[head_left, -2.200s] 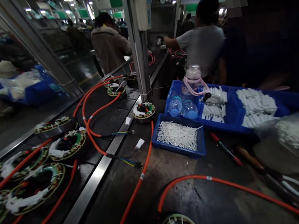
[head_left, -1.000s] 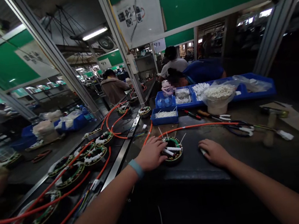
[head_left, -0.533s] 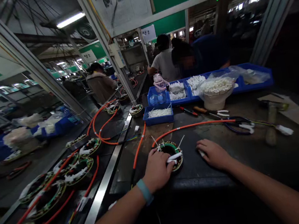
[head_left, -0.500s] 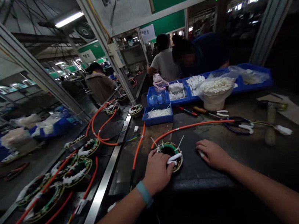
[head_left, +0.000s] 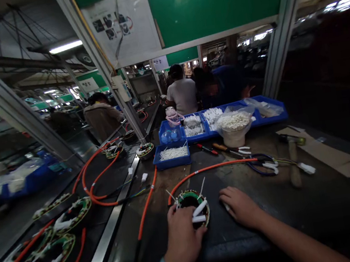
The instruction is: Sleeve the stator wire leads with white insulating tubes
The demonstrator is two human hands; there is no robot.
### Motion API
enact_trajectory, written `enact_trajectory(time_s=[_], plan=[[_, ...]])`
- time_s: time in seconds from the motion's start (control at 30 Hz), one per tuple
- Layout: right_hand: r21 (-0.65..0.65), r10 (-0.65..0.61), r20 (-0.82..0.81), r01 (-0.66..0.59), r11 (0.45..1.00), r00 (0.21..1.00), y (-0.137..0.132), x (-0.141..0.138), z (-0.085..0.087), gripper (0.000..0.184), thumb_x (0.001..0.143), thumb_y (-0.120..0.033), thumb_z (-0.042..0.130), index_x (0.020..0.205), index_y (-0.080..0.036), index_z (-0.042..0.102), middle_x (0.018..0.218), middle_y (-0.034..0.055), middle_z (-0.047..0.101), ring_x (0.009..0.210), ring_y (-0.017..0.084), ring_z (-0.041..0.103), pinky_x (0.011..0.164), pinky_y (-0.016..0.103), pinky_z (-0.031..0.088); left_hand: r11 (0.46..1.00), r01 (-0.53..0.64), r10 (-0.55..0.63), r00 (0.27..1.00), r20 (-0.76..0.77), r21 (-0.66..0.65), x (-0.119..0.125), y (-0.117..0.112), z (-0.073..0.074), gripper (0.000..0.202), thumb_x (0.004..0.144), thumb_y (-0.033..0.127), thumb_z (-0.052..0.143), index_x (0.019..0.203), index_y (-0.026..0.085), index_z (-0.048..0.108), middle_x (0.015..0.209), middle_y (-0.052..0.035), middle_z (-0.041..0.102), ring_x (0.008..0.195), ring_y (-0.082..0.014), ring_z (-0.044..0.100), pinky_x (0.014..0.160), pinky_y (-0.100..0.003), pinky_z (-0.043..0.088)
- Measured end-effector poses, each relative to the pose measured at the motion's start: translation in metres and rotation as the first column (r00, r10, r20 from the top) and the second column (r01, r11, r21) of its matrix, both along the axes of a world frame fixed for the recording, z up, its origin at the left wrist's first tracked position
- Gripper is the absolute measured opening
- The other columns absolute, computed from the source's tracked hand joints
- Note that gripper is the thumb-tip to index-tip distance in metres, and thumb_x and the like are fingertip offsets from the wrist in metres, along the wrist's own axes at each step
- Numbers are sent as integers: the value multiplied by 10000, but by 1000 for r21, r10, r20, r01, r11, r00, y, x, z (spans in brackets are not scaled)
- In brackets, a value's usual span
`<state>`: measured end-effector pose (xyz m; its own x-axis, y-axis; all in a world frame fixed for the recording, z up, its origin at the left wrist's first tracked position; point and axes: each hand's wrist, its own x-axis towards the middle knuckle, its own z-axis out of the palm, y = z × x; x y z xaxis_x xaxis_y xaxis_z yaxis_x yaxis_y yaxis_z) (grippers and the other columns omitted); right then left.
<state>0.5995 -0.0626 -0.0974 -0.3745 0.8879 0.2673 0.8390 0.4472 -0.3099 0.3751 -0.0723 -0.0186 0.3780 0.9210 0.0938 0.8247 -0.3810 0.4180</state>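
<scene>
Resting at lower centre of the frame, the left hand (head_left: 183,239) lies over the near-left rim of the wound stator ring (head_left: 192,204), fingers curled loosely on it – more a steadying press than a full grip, and I cannot tell whether any white sleeve is pinched. The right hand (head_left: 240,206) sits flat and relaxed on the dark mat (head_left: 229,236) just right of the ring, palm down; something small and white shows at its fingertips, but whether it is held is unclear. So the ring lies between the 2 hands, nearer the left. Its orange cable (head_left: 212,167) runs from the ring's far side up and right toward the centre-right – away from both hands. Farther up, the blue tray (head_left: 173,161) holds white ties.
</scene>
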Motion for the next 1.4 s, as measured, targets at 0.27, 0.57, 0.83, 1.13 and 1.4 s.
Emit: enact_trajectory(time_s=[0.27, 0.57, 0.83, 1.13, 1.4], plan=[[-35, -46, -115, 42, 998, 992, -5, 9, 11, 446, 603, 10, 442, 973, -187, 597, 1084, 58, 608, 1017, 176, 533, 911, 281, 429, 977, 197, -206, 972, 112, 83, -9, 13, -8, 602, 780, 95, 423, 1362, 224, 343, 1328, -97, 494, 1219, -234, 454, 1055, -478, 312], [306, 143, -53, -120, 944, 988, -34, -28, 19, 688, 657, -170, 557, 1327, -178, 401, 1326, 141, 489, 1210, 284, 439, 963, 436, 427, 761, 646, -630, 759, -165, 63, -41, 55, 16, 486, 659, 128, 556, 1126, 258, 582, 1108, -36, 648, 1139, -246, 508, 1051, -464, 326], [535, 110, 118, -156, 831, 987, -14, -35, 2, 513, 870, -353, 463, 1336, -146, 413, 1303, 131, 534, 1264, 244, 400, 922, 376, 479, 807, 436, -497, 866, 59, 399, -19, 45, -41, 331, 577, 106, 576, 895, 194, 595, 934, -74, 678, 962, -234, 607, 862, -361, 511], [682, 167, 22, -137, 718, 986, -28, -43, 22, 275, 937, -246, 381, 1029, -212, 637, 1033, 48, 667, 1075, 181, 546, 920, 350, 451, 851, 311, -350, 936, 16, 422, -13, 25, -54, 511, 576, 94, 555, 1083, 152, 560, 1067, -131, 643, 1052, -298, 579, 874, -475, 509], [689, 145, -98, -38, 724, 985, -31, -51, 29, 281, 960, -190, 361, 891, -150, 630, 701, 20, 637, 665, 128, 552, 599, 254, 409, 595, 482, -501, 848, -172, 644, -28, 38, -44, 444, 794, 251, 539, 1230, 178, 494, 1050, -50, 674, 1086, -213, 564, 937, -356, 471]])
